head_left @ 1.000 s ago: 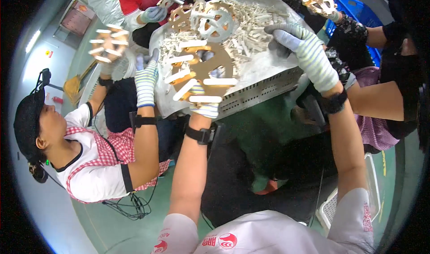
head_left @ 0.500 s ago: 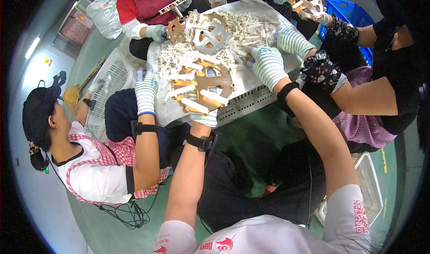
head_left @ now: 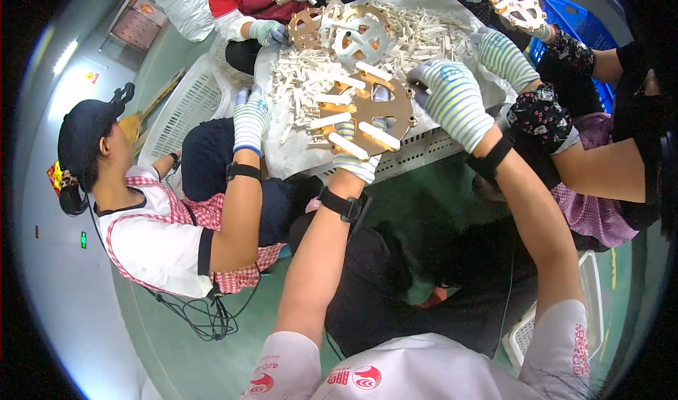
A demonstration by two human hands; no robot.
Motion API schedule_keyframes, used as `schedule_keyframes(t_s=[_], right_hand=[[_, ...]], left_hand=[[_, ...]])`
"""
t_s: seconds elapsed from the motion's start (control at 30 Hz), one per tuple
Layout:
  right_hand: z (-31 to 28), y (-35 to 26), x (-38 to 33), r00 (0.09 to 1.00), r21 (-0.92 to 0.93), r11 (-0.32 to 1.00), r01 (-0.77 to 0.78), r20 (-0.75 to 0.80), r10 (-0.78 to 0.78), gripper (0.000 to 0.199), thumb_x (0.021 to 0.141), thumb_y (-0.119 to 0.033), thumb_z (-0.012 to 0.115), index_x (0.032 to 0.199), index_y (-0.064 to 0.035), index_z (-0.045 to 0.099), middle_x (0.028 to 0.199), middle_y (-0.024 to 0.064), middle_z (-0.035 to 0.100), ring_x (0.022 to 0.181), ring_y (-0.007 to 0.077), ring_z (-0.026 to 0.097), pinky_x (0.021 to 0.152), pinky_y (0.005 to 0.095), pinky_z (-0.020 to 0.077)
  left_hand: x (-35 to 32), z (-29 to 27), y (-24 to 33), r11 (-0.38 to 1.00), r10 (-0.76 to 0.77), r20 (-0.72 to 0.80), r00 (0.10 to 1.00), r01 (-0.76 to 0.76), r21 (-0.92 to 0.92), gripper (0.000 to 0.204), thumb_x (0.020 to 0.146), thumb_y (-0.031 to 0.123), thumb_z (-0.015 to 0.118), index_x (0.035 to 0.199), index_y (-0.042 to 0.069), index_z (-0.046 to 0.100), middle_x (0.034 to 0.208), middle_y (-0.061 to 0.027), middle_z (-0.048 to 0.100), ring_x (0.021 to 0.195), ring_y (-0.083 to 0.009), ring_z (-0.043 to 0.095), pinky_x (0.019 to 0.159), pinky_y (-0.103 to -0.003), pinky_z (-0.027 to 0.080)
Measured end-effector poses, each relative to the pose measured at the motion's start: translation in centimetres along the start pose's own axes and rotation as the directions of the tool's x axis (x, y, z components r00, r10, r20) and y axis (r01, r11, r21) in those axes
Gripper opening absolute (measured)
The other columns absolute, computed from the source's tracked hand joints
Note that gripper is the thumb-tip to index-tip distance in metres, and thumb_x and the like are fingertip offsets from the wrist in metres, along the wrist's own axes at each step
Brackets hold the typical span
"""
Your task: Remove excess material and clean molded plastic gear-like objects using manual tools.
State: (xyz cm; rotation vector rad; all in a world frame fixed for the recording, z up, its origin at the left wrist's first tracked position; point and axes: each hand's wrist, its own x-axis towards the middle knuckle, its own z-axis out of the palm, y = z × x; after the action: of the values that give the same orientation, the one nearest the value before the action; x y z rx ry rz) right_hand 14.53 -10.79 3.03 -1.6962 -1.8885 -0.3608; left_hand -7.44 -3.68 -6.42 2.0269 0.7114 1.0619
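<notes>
My left hand (head_left: 357, 165), in a striped knit glove, holds a round bronze-coloured plate (head_left: 388, 110) with cut-outs from below, its fingers partly showing through the openings. Several white sticks (head_left: 346, 146) sit around the plate's left and near rim, pointing outward or across it. Close by the plate's right rim is my right hand (head_left: 455, 102), also gloved, with its fingers curled together. What those fingers hold, if anything, is hidden. Behind the plate lies a spread pile of loose white sticks (head_left: 296, 79) on a pale sheet.
More round plates (head_left: 364, 40), silver and bronze, stand on the pile's far side. Co-workers sit left, right and opposite; a gloved hand (head_left: 251, 121) rests at the table's left edge. White crates (head_left: 191, 110) and a blue crate (head_left: 575, 29) stand around.
The whole view has shifted, so the scene sits further right. My right hand has come from over the pile's right side to nearer the plate's rim. My left hand still holds the plate.
</notes>
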Motion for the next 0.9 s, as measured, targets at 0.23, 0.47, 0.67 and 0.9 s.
schedule_keyframes(t_s=[0.23,0.47,0.67,0.9], right_hand=[[-2.1,-2.7,-2.3,0.996,0.153,0.984,0.087,-0.028,-0.084,0.027,0.078,-0.014,0.075,0.104,-0.0054,0.073,0.093,0.0142,0.068,0.090,0.0348,0.067,0.082,0.0419,0.0524],[-2.1,-1.9,-3.2,0.966,0.609,0.751,-0.253,0.194,0.169,0.036,0.085,-0.001,0.069,0.120,0.0024,0.070,0.106,0.0169,0.074,0.100,0.0234,0.071,0.089,0.0344,0.0543],[-3.2,-1.3,-1.9,0.903,0.592,0.684,-0.426,0.323,0.283,0.028,0.090,-0.008,0.069,0.117,0.0010,0.072,0.089,0.0083,0.075,0.080,0.0123,0.069,0.075,0.0297,0.0559],[-5.0,-3.0,-2.1,0.779,0.812,-0.085,-0.577,0.579,0.240,0.038,0.101,-0.032,0.068,0.126,-0.0035,0.064,0.091,0.0009,0.070,0.075,0.0078,0.061,0.071,0.0221,0.0489]], left_hand=[[-0.1,0.8,0.5,0.999,0.030,0.066,0.997,-0.027,-0.048,0.066,0.095,0.040,0.063,0.147,0.006,0.042,0.141,-0.0124,0.054,0.127,-0.0251,0.055,0.110,-0.040,0.046],[0.5,0.5,3.3,0.954,0.256,0.156,0.954,-0.275,0.121,0.067,0.090,0.044,0.068,0.143,0.009,0.048,0.135,-0.0090,0.059,0.121,-0.0252,0.059,0.104,-0.040,0.049],[1.2,-0.5,4.1,0.818,0.241,0.161,0.957,-0.290,0.496,0.066,0.087,0.055,0.062,0.137,0.012,0.055,0.128,-0.0078,0.064,0.118,-0.0277,0.061,0.100,-0.047,0.049],[2.4,-1.2,1.5,0.663,-0.114,0.049,0.992,0.113,-0.740,0.051,0.101,0.045,0.049,0.139,0.011,0.050,0.135,-0.0097,0.060,0.123,-0.0249,0.058,0.107,-0.045,0.047]])
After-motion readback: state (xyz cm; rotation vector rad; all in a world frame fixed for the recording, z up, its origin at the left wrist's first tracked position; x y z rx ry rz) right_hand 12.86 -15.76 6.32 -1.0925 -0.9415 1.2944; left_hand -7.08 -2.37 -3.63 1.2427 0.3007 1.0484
